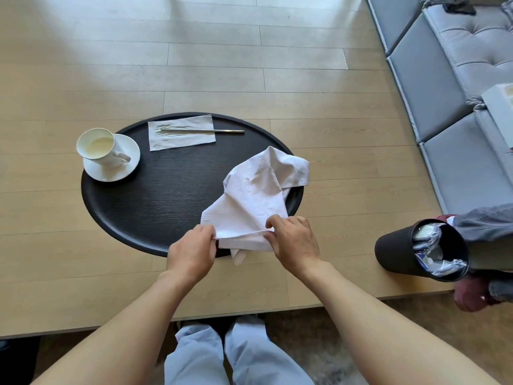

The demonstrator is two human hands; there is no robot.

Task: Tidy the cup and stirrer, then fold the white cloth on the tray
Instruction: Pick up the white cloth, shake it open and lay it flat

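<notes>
A crumpled white cloth (258, 195) lies on the right part of the round black tray (155, 201). My left hand (193, 250) and my right hand (294, 243) each pinch its near edge at the tray's front rim. A white cup (97, 144) with a pale drink stands on a white saucer (122, 170) at the tray's left edge. At the back of the tray a metal stirrer (202, 131) rests across a white paper napkin (181, 134).
The tray sits on a light wooden table (333, 120). A black bin (419, 250) with plastic waste stands at the table's right end. A grey sofa (458, 65) runs along the right. Another person's leg and dark red shoe (472, 297) are beside the bin.
</notes>
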